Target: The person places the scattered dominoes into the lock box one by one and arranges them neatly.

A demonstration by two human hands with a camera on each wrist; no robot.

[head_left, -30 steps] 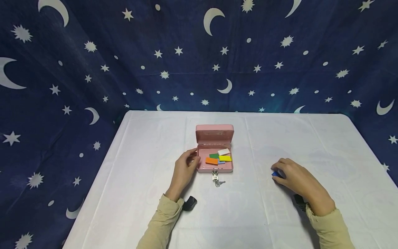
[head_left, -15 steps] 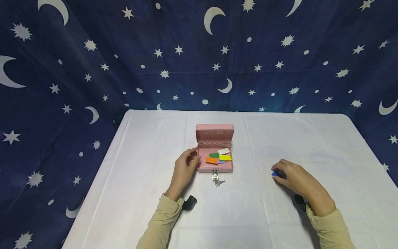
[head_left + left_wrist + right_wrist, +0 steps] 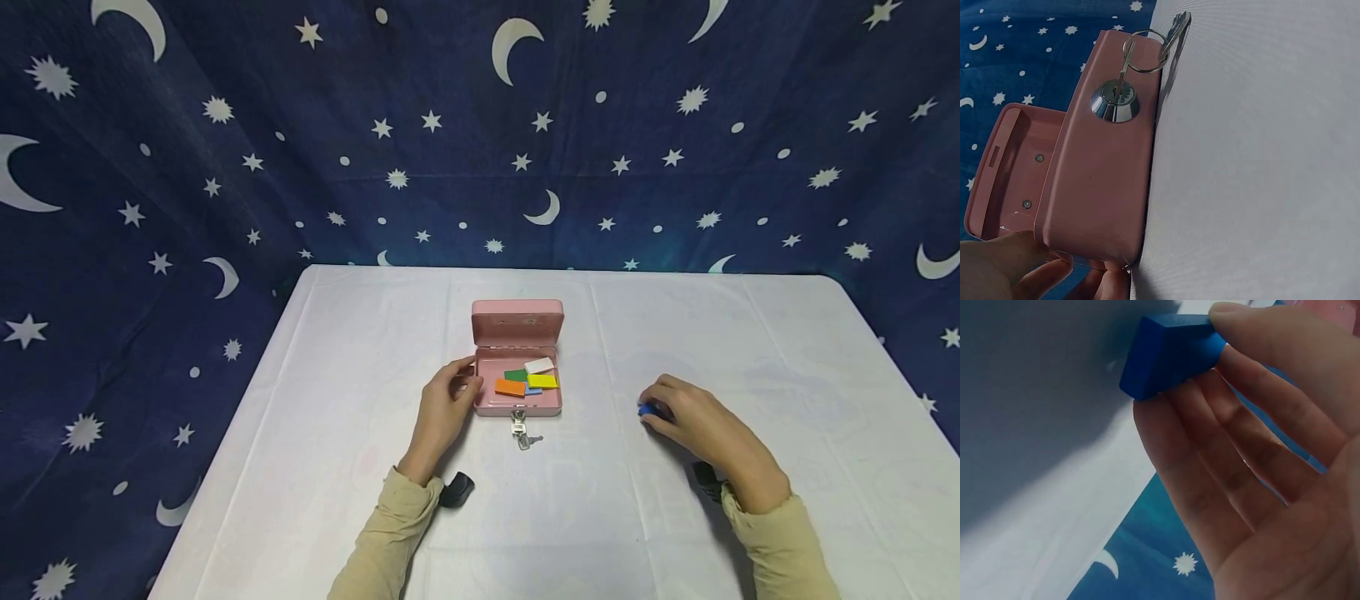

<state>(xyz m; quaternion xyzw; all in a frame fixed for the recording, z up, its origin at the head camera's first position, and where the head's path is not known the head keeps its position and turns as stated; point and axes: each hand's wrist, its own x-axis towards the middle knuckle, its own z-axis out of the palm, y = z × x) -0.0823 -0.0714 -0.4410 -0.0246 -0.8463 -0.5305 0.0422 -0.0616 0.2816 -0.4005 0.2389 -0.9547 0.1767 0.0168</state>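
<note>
A small pink metal cash box [image 3: 519,411] stands on the white table with its lid [image 3: 517,322] raised. My left hand [image 3: 441,410] grips the box's left end, thumb at the rim and fingers along the side wall. Inside lie flat blocks: a white block [image 3: 538,366], a green block [image 3: 514,375], a yellow block [image 3: 542,381] and an orange block [image 3: 510,387], partly over a light blue block [image 3: 533,391]. To the right of the box, my right hand [image 3: 693,418] pinches a dark blue rectangular block [image 3: 1175,355] between thumb and fingertips, close over the table.
A key sits in the box's front lock [image 3: 1116,103], and a second key [image 3: 1177,32] hangs from its ring onto the cloth. The white-covered table [image 3: 360,333] ends at the back before a navy curtain [image 3: 450,167] with moons and stars.
My right hand has shifted left, and slightly toward the back, with the dark blue block in its fingers. The left hand and the cash box have stayed in place.
</note>
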